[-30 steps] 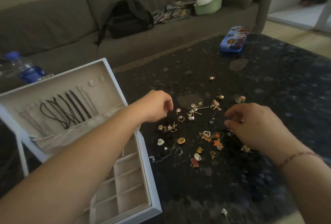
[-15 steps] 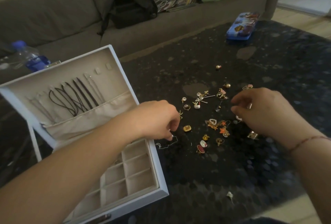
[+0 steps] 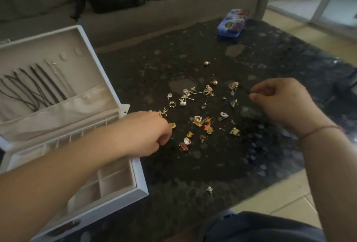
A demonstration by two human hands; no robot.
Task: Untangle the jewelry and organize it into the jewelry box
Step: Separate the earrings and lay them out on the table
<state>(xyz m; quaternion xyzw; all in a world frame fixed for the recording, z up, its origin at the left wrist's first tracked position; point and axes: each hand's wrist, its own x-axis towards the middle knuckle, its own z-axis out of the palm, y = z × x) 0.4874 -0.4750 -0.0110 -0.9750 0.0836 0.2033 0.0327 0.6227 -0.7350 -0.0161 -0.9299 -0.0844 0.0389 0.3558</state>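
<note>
1. Since the earlier picture, the left hand (image 3: 148,133) has slid nearer, to the near left edge of the pile of little gold and pearl earrings (image 3: 201,120), and the right hand (image 3: 280,100) has lifted away to the far right.
2. Left fingers are curled tight by the table, maybe pinching a small piece; I cannot tell what.
3. Right fingers are pinched together too, perhaps on a thin chain, so it can be pulled free.
4. Most pieces lie spread out on the dark speckled table (image 3: 193,164), so each one is easy to see.
5. Close on the left sits the open white jewelry box (image 3: 139,189), a short trip for each piece.
6. Dark cord necklaces (image 3: 38,89) hang straight in its lid, so they cannot tangle.
</note>
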